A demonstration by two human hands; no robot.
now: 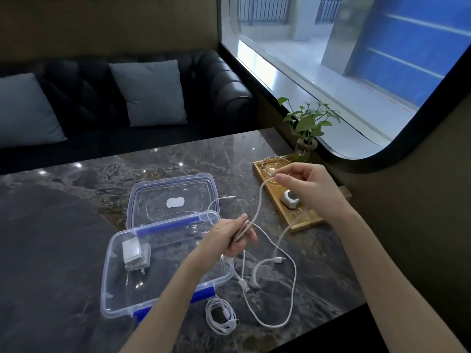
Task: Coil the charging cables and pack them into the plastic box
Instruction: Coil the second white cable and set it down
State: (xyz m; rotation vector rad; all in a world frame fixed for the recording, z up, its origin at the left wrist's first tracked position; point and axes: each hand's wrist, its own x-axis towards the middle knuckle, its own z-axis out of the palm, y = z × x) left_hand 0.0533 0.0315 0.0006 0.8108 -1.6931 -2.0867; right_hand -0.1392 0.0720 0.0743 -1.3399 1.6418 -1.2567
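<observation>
A clear plastic box with blue clips stands open on the marble table, a white charger plug inside it. Its lid lies just behind. My left hand is closed on folded strands of a long white cable above the box's right rim. My right hand pinches the same cable higher up, to the right. The cable's slack loops down onto the table, with a USB plug hanging. A second white cable lies coiled on the table in front of the box.
A wooden tray at the right holds a glass ashtray, a small white device and a potted plant. The wall and window are close on the right. A black sofa with grey cushions stands behind the table.
</observation>
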